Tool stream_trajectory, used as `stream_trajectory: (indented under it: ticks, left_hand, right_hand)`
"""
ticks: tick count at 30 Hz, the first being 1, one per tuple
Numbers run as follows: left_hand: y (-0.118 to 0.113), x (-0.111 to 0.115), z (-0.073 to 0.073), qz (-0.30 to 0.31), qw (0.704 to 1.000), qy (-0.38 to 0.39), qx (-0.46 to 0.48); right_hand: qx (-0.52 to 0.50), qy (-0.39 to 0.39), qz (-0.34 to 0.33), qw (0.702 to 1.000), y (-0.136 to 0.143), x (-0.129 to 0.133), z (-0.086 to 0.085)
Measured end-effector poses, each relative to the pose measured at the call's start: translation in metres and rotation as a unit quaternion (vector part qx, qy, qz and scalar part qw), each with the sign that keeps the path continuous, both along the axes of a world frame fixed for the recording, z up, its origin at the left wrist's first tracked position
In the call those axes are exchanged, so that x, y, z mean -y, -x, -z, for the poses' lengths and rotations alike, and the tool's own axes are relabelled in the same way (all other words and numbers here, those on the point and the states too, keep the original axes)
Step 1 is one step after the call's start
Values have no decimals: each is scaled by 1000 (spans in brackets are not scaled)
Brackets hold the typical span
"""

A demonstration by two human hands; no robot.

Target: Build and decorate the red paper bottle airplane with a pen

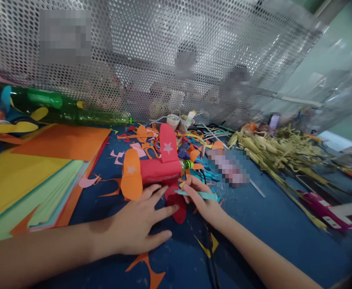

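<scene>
A toy airplane with a red body, red wings and an orange tail piece lies on the blue table. Its far wing and its tail each bear a pale star. A bottle neck with a yellow-green cap sticks out of its right end. My left hand rests with fingers spread against the body and the near wing. In a pinch, my right hand grips a light-blue pen, its tip at the near wing. Whether the tip touches the paper I cannot tell.
Coloured paper sheets are stacked on the left, with green bottles behind. Paper scraps lie around the plane. Dry corn husks and a magenta glue gun are on the right. A black cable runs beside my right hand.
</scene>
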State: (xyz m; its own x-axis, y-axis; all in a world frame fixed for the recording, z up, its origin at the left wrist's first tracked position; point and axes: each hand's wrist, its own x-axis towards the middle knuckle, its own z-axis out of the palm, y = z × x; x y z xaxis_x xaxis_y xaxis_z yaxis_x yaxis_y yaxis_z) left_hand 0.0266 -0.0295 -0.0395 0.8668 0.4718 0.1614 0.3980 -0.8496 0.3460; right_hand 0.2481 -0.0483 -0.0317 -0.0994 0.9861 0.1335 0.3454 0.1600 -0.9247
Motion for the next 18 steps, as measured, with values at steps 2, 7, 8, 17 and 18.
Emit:
stream_trajectory:
  ticks: [2,7,8,17,18]
  left_hand:
    - [-1,0,0,7,1000,1,8]
    - [-1,-1,0,9,1000,3,19]
    - [-1,-1,0,9,1000,3,16]
    - [-1,-1,-3,11,1000,-24,17]
    - [-1,0,-4,11,1000,-25,14]
  right_hand:
    - [-16,12,23,1000,1,-2,2]
    - [-33,26,42,998,3,-6,7]
    - [-32,28,35,998,3,-6,8]
    - [43,22,18,999,4,-4,8]
    - [54,19,29,998,4,-4,7]
